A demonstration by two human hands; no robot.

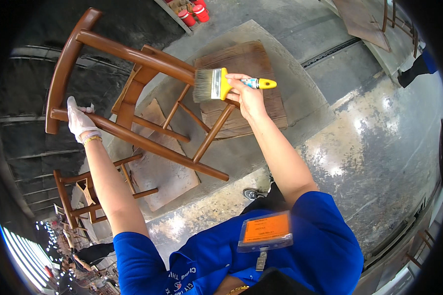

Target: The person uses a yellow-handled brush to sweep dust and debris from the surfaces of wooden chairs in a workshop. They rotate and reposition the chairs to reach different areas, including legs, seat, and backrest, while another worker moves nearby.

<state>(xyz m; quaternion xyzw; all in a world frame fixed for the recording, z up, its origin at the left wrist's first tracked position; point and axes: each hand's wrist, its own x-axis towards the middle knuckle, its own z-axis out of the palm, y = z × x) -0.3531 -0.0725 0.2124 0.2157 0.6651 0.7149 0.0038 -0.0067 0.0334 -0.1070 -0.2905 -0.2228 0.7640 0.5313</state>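
Note:
A brown wooden chair (147, 143), tilted with its legs sticking out, is in front of me. My left hand (79, 119), in a thin whitish glove, is closed round one of its long posts, close to the curved top rail. My bare right hand (249, 100) grips a wide paintbrush (215, 84) by its yellow handle. The brush's dark bristles point left and overlap the chair's far post; whether they touch the wood I cannot tell. A cross rail and thinner stretchers join the chair's posts below the brush.
Cardboard sheets (266, 73) lie on the concrete floor beneath the chair. A second brown chair (64, 194) stands to the left. Red buckets (201, 13) are at the far side. Another person's dark-clothed leg (412, 72) shows at right, and another person (94, 253) at lower left.

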